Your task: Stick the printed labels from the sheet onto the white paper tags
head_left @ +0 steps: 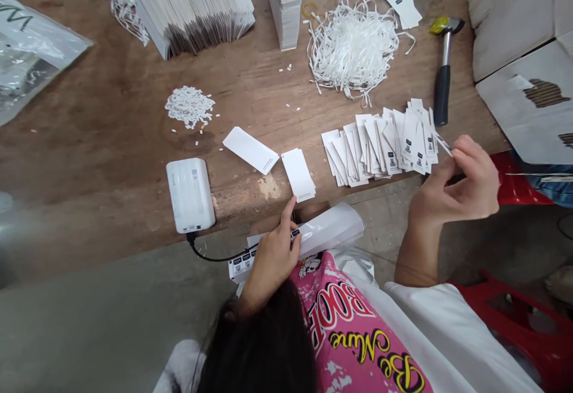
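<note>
Card (443,143) sits clamped between thumb and finger of my right hand (461,181) by the fanned row (378,148)'s right end, while my left hand (275,249), fingers apart, seemingly steadies the small stack (298,173) from its near edge.

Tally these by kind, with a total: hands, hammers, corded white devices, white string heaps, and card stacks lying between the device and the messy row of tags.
Left hand and right hand: 2
Hammer: 1
Corded white device: 1
White string heap: 1
Left card stack and right card stack: 2
Total: 7
</note>
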